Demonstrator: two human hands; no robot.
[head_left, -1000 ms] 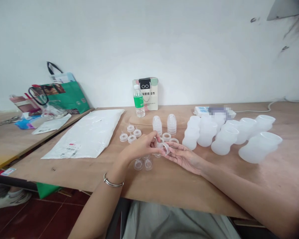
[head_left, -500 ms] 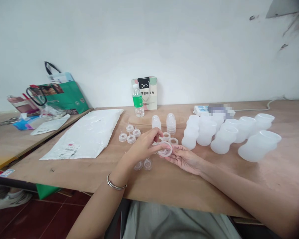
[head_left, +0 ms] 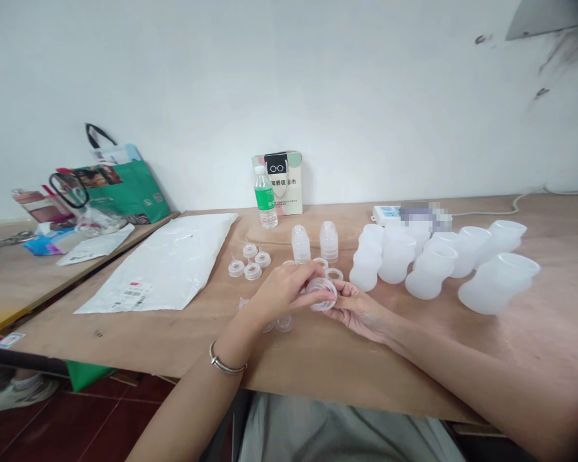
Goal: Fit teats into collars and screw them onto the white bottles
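Fingers [head_left: 309, 269] of both hands close around a clear plastic ring [head_left: 324, 305], raised over a brown wooden table [head_left: 337, 369] by a person in a grey-green garment. The left hand [head_left: 283, 287] pinches it from one side, thumb laid across the near part of its round opening and index finger curled at the far edge; the right hand [head_left: 365, 311] grips the opposite side between thumb and bent fingers. Colourless and see-through, the ring is tilted, its mouth turned up toward the wearer, a pale line of light along its thick rim. A second clear part may sit inside, though glare and the thumb make that hard to tell from here. Just beyond the hands lie flat translucent rings [head_left: 334, 274], partly covered, and behind them two domed clear caps [head_left: 329, 242] stand upright side by side. Four small spouted pieces [head_left: 253, 271] cluster beyond the left forearm, with more clear pieces [head_left: 284, 324] half hidden beside it. Frosted, waisted bottles [head_left: 426, 276] crowd the table on the right, some leaning, while a green-labelled water bottle [head_left: 264, 199] stands before a paper bag [head_left: 293, 192] at the wall.
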